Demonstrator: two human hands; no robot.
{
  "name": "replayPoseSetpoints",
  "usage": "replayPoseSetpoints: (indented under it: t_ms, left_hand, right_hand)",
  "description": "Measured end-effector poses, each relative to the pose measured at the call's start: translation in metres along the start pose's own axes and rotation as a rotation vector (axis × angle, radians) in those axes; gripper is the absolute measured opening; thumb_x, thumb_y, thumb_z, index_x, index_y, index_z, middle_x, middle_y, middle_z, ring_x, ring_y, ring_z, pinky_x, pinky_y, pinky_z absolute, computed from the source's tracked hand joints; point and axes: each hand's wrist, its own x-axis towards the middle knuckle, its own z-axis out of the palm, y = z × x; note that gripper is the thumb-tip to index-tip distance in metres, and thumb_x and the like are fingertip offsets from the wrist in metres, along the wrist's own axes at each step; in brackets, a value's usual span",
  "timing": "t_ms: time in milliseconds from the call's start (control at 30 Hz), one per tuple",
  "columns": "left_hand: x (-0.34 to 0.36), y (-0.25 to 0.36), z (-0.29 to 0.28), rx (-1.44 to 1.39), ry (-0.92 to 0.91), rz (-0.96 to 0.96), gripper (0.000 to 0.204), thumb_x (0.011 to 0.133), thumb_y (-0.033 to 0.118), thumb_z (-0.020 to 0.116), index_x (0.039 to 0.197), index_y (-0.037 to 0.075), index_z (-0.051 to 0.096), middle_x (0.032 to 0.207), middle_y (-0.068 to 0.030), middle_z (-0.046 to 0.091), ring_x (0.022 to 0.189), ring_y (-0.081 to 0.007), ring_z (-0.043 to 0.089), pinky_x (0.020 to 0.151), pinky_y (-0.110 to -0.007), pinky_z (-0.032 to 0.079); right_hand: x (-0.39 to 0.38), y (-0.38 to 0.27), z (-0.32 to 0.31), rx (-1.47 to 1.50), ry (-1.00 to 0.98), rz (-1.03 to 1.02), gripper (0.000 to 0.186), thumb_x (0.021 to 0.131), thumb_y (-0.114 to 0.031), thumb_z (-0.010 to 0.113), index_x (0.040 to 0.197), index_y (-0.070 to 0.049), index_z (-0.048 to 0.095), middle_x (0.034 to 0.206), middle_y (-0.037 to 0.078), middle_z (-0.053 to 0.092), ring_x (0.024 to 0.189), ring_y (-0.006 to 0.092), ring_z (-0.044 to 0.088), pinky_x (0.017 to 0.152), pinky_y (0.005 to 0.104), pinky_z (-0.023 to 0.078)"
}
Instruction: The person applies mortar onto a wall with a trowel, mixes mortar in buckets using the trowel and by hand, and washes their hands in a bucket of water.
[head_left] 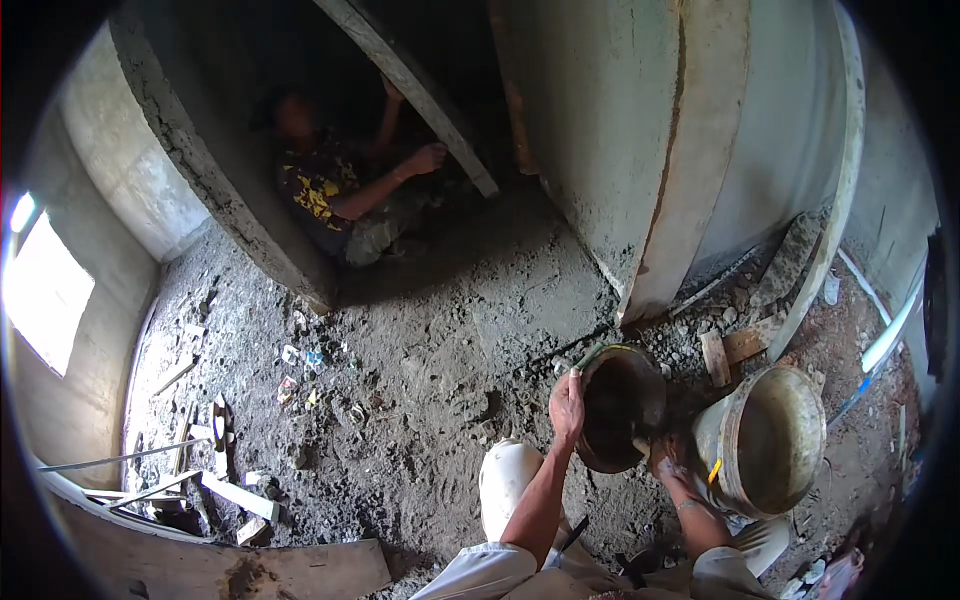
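here's the dark bucket [651, 385], mouth up between left hand [567, 408] and right hand [665, 458]: the left hand pinches its left rim, probably to steady it; the right hand is at its near right edge, grip too dim to tell. just right of the dark bucket stands a pale bucket [722, 432], seemingly parked within reach; well beyond, leftward, a co-worker [325, 190] by a slanting beam [410, 85].

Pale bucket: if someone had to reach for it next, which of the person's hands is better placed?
Probably the right hand: it lies close beside the pale bucket. The left hand is farther away, on the left rim of the dark bucket.
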Motion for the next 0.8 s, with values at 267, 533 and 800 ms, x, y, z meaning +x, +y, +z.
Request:
replayPoseSetpoints:
  t_ms: [267, 533, 800]
  left_hand:
    - [0.001, -0.003, -0.016, 0.051, -0.039, -0.128, 0.050, 0.096, 0.047, 0.040, 0.102, 0.004, 0.063, 0.075, -0.0110, 0.060, 0.071, -0.0205, 0.054, 0.070, -0.035, 0.043]
    - [-0.005, 0.006, -0.014, 0.040, -0.007, -0.094, 0.057, 0.093, 0.053, 0.039, 0.083, 0.000, 0.058, 0.064, -0.0072, 0.049, 0.063, -0.0178, 0.046, 0.062, -0.035, 0.039]
    - [-0.004, 0.006, -0.013, 0.066, -0.049, -0.108, 0.047, 0.096, 0.045, 0.040, 0.094, 0.003, 0.061, 0.068, -0.0057, 0.051, 0.065, -0.0165, 0.046, 0.064, -0.032, 0.040]
  right_hand:
    - [-0.018, -0.058, -0.130, 0.469, -0.163, -0.021, 0.059, 0.066, -0.032, 0.070, 0.117, -0.010, 0.053, 0.113, 0.020, 0.055, 0.101, 0.0364, 0.057, 0.079, 0.0456, 0.050]
    - [-0.015, -0.064, -0.160, 0.496, -0.167, -0.075, 0.053, 0.070, -0.028, 0.068, 0.117, -0.009, 0.051, 0.109, 0.016, 0.059, 0.101, 0.0374, 0.057, 0.082, 0.0474, 0.049]
    - [-0.014, -0.062, -0.150, 0.543, -0.331, 0.010, 0.067, 0.074, -0.033, 0.063, 0.132, -0.010, 0.040, 0.123, 0.022, 0.052, 0.116, 0.0413, 0.047, 0.097, 0.0486, 0.040]
